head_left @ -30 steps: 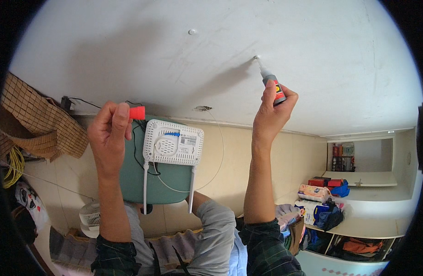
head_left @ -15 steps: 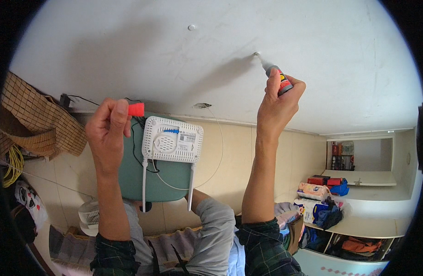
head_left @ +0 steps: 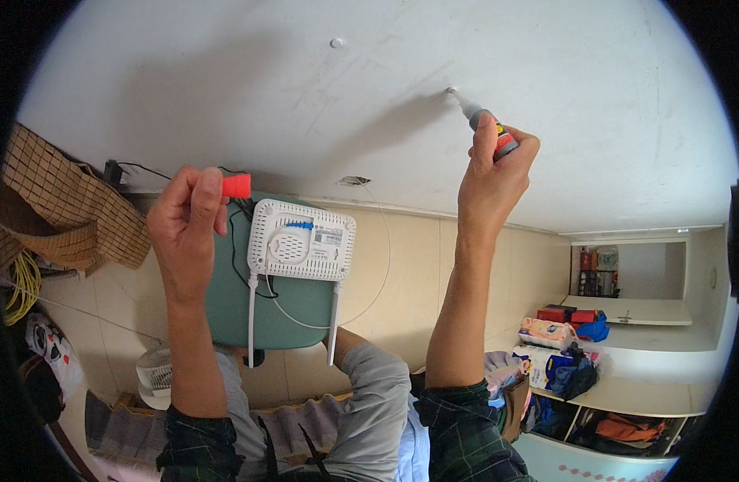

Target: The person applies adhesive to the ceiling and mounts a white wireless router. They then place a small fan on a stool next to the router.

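Between the thumb and fingers of my left hand (head_left: 185, 229) is a small red cap (head_left: 237, 186). My right hand (head_left: 498, 181) grips a small glue bottle (head_left: 504, 143), dark with a red and yellow label and a pale pointed nozzle. The nozzle tip meets a small pale peg or plug (head_left: 451, 90) on the white wall (head_left: 249, 88); whether it touches or sits just beside it I cannot tell. Farther left on the wall is a similar round white spot (head_left: 336, 43). Below my hands a white router (head_left: 302, 241) with two antennas lies label side up on a green stool (head_left: 229, 313).
A thin white cable (head_left: 383, 277) loops from the router to a ragged hole (head_left: 355, 181) low in the wall. A checked brown cloth (head_left: 72, 209) hangs at left, above a coil of yellow cable (head_left: 24, 289). A white fan (head_left: 154, 375) stands on the floor. Shelves with clothes are at right.
My right hand has shifted slightly up and right, tilting the bottle, while its nozzle tip stays by the same wall spot. The left hand with the cap has barely moved.
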### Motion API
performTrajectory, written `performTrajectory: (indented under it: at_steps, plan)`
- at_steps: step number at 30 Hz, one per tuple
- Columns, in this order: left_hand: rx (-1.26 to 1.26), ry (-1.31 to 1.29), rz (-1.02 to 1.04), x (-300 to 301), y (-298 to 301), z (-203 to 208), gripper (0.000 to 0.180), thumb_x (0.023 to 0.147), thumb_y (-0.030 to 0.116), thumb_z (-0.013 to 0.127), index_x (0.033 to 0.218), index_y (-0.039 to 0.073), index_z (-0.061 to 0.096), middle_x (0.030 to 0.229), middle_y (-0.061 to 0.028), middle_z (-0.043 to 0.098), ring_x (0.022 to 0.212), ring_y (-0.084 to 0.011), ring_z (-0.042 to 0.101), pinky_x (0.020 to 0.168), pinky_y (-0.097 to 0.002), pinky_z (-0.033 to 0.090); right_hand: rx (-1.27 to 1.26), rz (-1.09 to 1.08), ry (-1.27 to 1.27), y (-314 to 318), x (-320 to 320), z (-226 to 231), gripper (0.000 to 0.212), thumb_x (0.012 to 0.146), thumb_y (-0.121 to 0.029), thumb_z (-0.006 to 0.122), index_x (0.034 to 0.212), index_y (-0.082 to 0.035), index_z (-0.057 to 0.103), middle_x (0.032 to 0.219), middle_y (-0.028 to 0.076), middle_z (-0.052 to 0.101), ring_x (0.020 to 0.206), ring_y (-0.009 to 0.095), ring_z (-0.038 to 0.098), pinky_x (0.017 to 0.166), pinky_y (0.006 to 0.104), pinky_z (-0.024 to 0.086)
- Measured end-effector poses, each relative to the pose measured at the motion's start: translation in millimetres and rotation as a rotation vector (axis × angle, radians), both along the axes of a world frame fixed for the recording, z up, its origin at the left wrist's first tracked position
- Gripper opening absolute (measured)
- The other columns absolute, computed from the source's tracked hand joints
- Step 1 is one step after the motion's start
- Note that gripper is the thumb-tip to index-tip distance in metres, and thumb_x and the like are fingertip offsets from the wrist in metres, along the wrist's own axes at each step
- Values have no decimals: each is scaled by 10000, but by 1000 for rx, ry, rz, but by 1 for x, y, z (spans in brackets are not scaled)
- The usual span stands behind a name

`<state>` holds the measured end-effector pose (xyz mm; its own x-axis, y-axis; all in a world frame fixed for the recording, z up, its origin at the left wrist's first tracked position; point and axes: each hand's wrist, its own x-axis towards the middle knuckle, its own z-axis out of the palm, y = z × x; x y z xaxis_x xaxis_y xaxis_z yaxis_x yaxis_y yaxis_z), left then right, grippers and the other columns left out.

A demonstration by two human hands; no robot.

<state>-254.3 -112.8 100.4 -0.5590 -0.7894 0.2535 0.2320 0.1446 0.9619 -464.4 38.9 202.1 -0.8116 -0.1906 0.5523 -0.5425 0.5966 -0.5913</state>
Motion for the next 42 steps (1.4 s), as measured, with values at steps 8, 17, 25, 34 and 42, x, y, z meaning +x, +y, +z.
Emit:
performTrajectory:
  at_steps: [8, 17, 25, 34, 42]
  plan:
    - [27, 34, 13, 1, -5, -3, 308, 965, 283, 516, 736, 79, 499, 606, 34, 411, 511, -42, 384, 463, -197, 297, -715, 226, -381, 6, -10, -43, 254, 945, -272, 550, 931, -53, 421, 705, 28, 504, 605, 79, 447, 514, 230, 385]
    - [51, 44, 62, -3, -3, 0, 330, 955, 279, 543, 692, 84, 499, 572, 45, 423, 498, -23, 374, 455, -183, 284, -1428, 645, -1072, 15, -17, -65, 299, 963, -318, 505, 914, -37, 415, 700, 37, 457, 579, 98, 374, 510, 234, 369]
    - [62, 37, 65, -4, -2, 1, 319, 956, 275, 540, 701, 85, 509, 572, 44, 425, 498, -24, 381, 450, -184, 289, -1295, 588, -985, 19, -10, -67, 297, 961, -359, 502, 931, -78, 410, 704, 24, 468, 580, 81, 385, 511, 227, 363]
    - [29, 13, 29, 0, -4, -3, 308, 965, 302, 512, 762, 70, 519, 642, 38, 403, 522, -49, 374, 470, -203, 296, -1043, 420, -702, 11, -9, -59, 304, 948, -327, 541, 976, -49, 419, 742, 33, 496, 598, 86, 410, 513, 239, 370]
    - [21, 6, 49, -1, -3, -2, 317, 959, 318, 519, 761, 71, 515, 640, 37, 399, 522, -50, 373, 471, -202, 299, -706, 172, -294, -7, 4, -60, 325, 944, -302, 549, 1002, -21, 397, 766, 58, 501, 629, 85, 438, 487, 236, 393]
